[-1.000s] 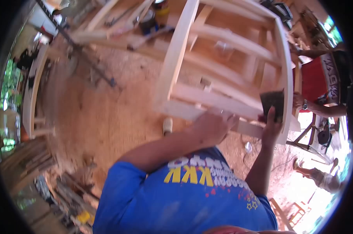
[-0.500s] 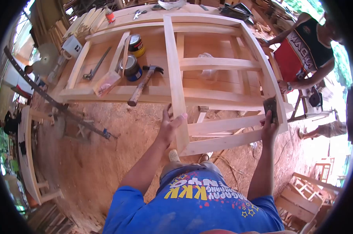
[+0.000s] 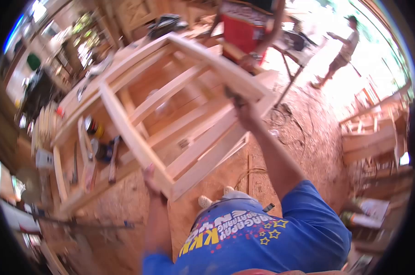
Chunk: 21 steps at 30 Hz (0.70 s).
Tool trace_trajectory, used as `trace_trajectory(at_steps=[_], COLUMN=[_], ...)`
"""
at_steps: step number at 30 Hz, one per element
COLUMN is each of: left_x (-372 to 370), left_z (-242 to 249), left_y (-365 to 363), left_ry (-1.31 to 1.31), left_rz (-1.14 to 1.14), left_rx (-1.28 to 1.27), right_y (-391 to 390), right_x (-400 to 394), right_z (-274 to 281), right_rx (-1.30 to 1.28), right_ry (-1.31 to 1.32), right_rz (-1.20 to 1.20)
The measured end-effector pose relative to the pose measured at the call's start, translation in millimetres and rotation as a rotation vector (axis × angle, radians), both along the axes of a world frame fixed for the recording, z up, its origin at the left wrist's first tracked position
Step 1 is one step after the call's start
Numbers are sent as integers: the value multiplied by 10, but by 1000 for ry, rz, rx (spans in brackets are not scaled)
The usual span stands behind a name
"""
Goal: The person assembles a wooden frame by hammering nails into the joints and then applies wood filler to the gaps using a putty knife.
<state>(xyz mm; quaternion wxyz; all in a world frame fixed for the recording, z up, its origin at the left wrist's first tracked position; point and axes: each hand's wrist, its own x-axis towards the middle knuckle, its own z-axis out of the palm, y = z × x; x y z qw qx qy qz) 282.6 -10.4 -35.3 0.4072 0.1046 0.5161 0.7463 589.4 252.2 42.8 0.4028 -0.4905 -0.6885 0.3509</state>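
Observation:
A pale wooden frame [image 3: 133, 133] with several crosspieces lies over the workbench, its near corner reaching toward my body. My left hand [image 3: 153, 181] is closed around the near end of its long side rail. On the opposite rail, my right hand [image 3: 247, 112] grips a dark flat block [image 3: 233, 95] that rests against the wood. Motion blur hides the block's exact kind. Left of the frame, a hammer [image 3: 114, 160] leans on the bench structure beside a dark blue can [image 3: 101, 150] and a yellow-and-black can [image 3: 94, 127].
A person in a red and black jersey [image 3: 244, 32] stands at the far side, a hand [image 3: 248, 63] close to the frame. Another person [image 3: 347, 48] is further off at right. Stacked wooden pieces [image 3: 370, 142] stand at right; a white mug [image 3: 44, 159] sits at left.
The view has swung to the right and tilted. My right hand and the dark block have moved further up along the rail; my left hand still holds the other side.

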Motion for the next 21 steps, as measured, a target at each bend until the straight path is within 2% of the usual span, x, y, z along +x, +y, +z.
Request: trace_trajectory(at_steps=[1, 2, 3, 4, 6, 9, 13, 16, 21], left_x=[-41, 34, 199, 158, 562, 818, 1173, 1489, 1723], left_z=[-48, 82, 189, 41, 365, 242, 46, 75, 450], left_y=[-43, -83, -28, -30, 13, 30, 1, 52, 40], left_ry=[-25, -216, -152, -127, -159, -236, -312, -231, -79], left_rz=[-82, -207, -118, -172, -141, -110, -186, -106, -103], left_rx=[-26, 61, 38, 56, 0, -69, 27, -11, -88], right_y=[-32, -59, -94, -121, -39, 97, 284, 435, 384], right_x=[12, 61, 112, 168, 325, 546, 874, 1034, 1068], right_z=[-4, 84, 174, 243, 306, 297, 292, 257, 374], right_rx=[80, 62, 54, 125, 210, 239, 246, 252, 174], right_ry=[12, -81, -198, -191, -188, -198, -233, -259, -319], right_rz=[-9, -4, -9, -23, -34, -6, 49, 52, 69])
